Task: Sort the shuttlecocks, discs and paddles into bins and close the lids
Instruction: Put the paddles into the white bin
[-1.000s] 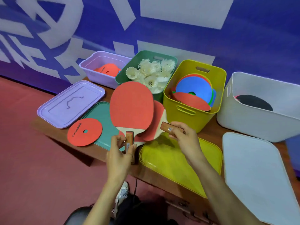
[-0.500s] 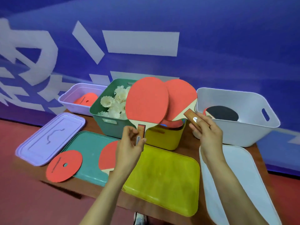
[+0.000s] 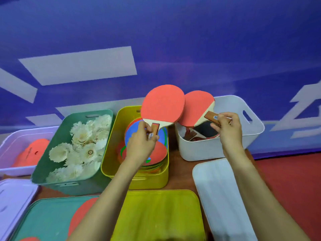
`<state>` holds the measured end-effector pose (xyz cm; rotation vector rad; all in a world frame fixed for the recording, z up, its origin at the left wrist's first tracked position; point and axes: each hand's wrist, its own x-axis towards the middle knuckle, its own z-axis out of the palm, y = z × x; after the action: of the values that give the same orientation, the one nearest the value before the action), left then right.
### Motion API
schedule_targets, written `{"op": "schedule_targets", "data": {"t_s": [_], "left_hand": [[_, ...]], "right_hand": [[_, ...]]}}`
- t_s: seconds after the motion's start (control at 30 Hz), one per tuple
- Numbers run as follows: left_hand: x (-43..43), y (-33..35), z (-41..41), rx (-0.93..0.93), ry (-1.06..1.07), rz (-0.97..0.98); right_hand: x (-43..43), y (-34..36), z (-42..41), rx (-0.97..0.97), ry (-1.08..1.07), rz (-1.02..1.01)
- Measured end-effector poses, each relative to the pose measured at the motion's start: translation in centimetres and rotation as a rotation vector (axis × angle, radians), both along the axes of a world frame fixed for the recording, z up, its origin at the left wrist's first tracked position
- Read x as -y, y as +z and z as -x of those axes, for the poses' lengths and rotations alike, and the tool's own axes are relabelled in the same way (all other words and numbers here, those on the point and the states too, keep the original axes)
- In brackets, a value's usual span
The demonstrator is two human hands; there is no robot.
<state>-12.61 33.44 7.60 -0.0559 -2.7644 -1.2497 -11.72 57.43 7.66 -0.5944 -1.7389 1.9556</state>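
Pinching handles: L grip [image 3: 140, 145] left paddle [image 3: 163, 105], R grip [image 3: 227, 129] right paddle [image 3: 196, 108] (by white bin [image 3: 251, 134]).

Sports hall — blue banner wall [image 3: 173, 32], red court floor [image 3: 295, 180]

Red paddles [image 3: 163, 103]; green [image 3: 52, 162], yellow [image 3: 111, 153], white bins [image 3: 253, 136].

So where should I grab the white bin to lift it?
Hook your fingers through the slot in the right end wall of the white bin, coming from outside on the right. The walls look smooth and slanted, so they would probably slip. Its left end is hidden behind the paddles.
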Motion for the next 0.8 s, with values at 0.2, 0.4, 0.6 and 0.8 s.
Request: {"op": "schedule_targets", "data": {"t_s": [0.2, 0.4, 0.6, 0.8], "left_hand": [[-6.3, -0.8, 2.3, 0.016, -0.044, 0.067], [-12.5, -1.4, 3.6, 0.035, 0.014, 0.086], [-15.6, -1.4, 4.8, 0.037, 0.012, 0.152], [-16.3, -1.9, 5.7, 0.075, 0.028, 0.251]], "right_hand": [[-7.7, -1.3, 3.1, 0.111, 0.027, -0.058], [-13.4, -3.9, 7.1, 0.334, 0.164, 0.152], [-16.0, -5.7, 10.2, 0.507, 0.31, 0.378], [-16.6, -6.7, 12.5, 0.694, 0.368, 0.18]]}}
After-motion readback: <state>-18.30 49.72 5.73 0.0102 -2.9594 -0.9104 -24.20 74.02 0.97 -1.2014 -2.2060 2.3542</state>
